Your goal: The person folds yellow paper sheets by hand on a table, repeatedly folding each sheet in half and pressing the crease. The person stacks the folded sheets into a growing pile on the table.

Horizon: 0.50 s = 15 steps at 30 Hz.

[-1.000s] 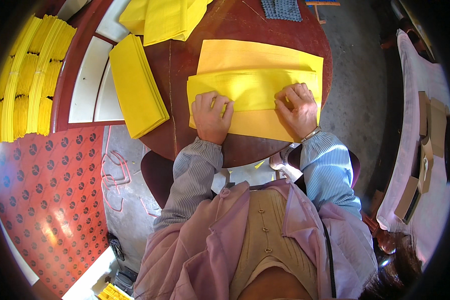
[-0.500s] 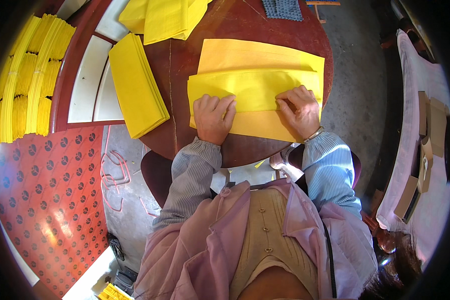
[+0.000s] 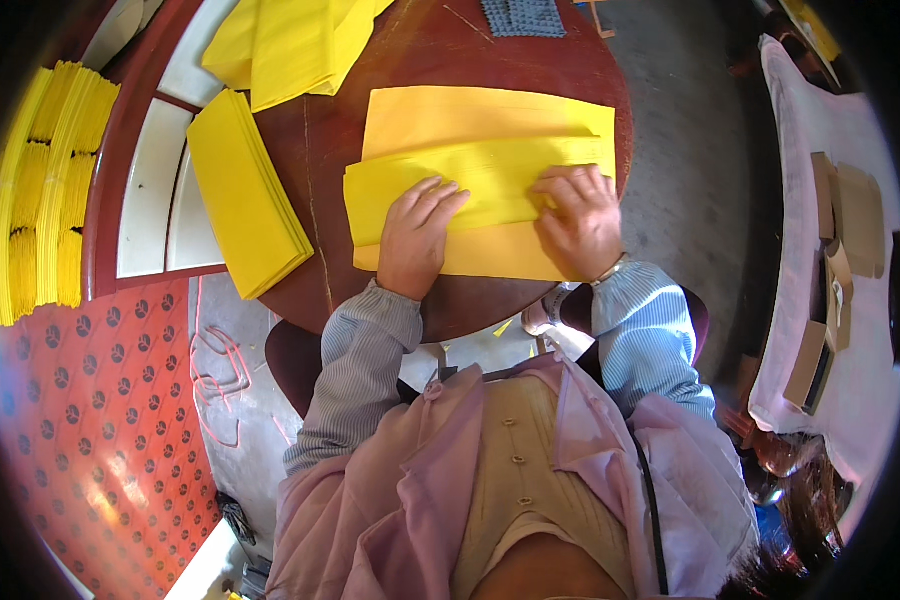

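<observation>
In front of me a yellow folded sheet (image 3: 500, 165) lies as a long band across a wider orange-yellow sheet (image 3: 470, 108); paper or cloth, I cannot tell. My left hand (image 3: 416, 238) rests on the band's left part, fingers stretched out and flat. Over its right part, my right hand (image 3: 582, 222) presses down with extended fingers, slightly blurred by motion. Neither hand grips anything. Both sheets lie on the dark red round table (image 3: 530, 70).
Left of my work lies a stack of folded yellow sheets (image 3: 242, 190), with more yellow sheets (image 3: 295, 50) beyond. Bundled yellow stacks (image 3: 45, 190) stand far left. A blue-grey textured piece (image 3: 523, 17) sits at the back. Cardboard boxes (image 3: 855, 220) rest on a pink-covered surface at right.
My fingers have gone from pinching at the band's near edge to lying flat on it. The whole view has shifted slightly, the table appearing further left.
</observation>
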Each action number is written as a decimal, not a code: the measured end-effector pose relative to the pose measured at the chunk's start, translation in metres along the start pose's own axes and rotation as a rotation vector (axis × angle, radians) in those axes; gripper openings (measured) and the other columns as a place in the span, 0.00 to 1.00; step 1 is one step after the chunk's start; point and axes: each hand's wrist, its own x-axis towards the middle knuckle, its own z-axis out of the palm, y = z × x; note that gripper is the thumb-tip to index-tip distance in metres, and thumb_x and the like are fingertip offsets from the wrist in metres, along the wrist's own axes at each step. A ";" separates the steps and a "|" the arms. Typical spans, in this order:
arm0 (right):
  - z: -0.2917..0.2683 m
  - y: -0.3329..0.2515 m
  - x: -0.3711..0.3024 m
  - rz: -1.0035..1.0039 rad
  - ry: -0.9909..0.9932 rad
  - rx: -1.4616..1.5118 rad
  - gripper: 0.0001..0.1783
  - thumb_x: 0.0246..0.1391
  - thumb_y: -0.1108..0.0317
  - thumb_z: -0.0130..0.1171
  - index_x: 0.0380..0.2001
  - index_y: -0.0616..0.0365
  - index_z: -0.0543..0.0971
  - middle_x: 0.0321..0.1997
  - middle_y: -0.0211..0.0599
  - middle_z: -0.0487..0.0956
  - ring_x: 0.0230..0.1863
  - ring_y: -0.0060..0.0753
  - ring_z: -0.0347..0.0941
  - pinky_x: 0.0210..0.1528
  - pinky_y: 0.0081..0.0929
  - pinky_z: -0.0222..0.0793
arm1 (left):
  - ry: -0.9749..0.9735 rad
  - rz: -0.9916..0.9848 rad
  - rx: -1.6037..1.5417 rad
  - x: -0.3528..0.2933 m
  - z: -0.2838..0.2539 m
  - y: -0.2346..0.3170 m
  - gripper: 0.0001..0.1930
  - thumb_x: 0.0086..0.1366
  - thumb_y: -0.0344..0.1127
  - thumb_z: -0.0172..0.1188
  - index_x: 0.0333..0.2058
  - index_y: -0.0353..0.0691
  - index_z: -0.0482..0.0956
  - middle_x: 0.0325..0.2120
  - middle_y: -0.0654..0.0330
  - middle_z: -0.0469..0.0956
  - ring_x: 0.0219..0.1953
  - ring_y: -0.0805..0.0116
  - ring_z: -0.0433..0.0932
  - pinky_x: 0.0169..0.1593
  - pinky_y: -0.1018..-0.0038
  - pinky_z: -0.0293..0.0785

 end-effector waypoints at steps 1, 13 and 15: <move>0.003 -0.003 0.001 -0.079 0.028 0.010 0.15 0.46 0.73 0.65 0.40 0.51 0.86 0.49 0.33 0.84 0.52 0.42 0.78 0.56 0.43 0.70 | -0.040 0.022 -0.031 0.003 0.001 0.001 0.16 0.59 0.20 0.59 0.46 0.40 0.83 0.49 0.52 0.82 0.56 0.49 0.78 0.59 0.59 0.74; -0.006 0.015 -0.039 0.071 -0.054 0.012 0.12 0.55 0.59 0.68 0.41 0.49 0.85 0.47 0.34 0.83 0.53 0.42 0.75 0.57 0.45 0.67 | -0.063 -0.050 0.039 -0.025 -0.024 -0.002 0.09 0.55 0.25 0.61 0.36 0.43 0.81 0.31 0.57 0.74 0.39 0.52 0.74 0.42 0.59 0.68; -0.008 0.020 -0.043 0.110 -0.052 0.013 0.11 0.57 0.58 0.67 0.41 0.49 0.85 0.47 0.34 0.82 0.53 0.42 0.75 0.56 0.45 0.67 | -0.018 -0.115 0.065 -0.033 -0.026 -0.003 0.10 0.56 0.25 0.62 0.37 0.44 0.82 0.32 0.58 0.74 0.39 0.52 0.75 0.42 0.59 0.68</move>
